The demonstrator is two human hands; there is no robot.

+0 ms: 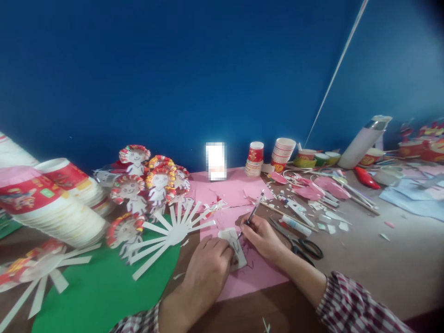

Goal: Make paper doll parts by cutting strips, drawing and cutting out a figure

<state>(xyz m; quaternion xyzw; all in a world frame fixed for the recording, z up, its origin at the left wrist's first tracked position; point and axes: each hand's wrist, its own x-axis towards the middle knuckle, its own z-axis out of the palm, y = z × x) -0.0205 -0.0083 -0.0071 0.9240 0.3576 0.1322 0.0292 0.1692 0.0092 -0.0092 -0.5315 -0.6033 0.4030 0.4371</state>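
Observation:
My right hand point(263, 238) is closed around a pen point(255, 208), its tip low over a small white paper piece point(233, 247). Dark curved lines show on that piece. My left hand point(210, 263) has its fingers curled onto the piece's left edge, holding it down; its thumb is partly hidden. Beneath the piece lies pink paper point(227, 194). Just right of my right forearm are black-handled scissors point(307, 249), and beyond them a glue stick point(296, 226).
Stacked paper cups point(69, 208) lean at the left. Several paper figures with ruffled red-yellow hair point(161, 173) stand near a white cup cut into strips point(176, 235) on green card point(114, 291). Two cup stacks point(255, 159) are behind. Scraps, brushes and a tilted thermos point(360, 143) occupy the right.

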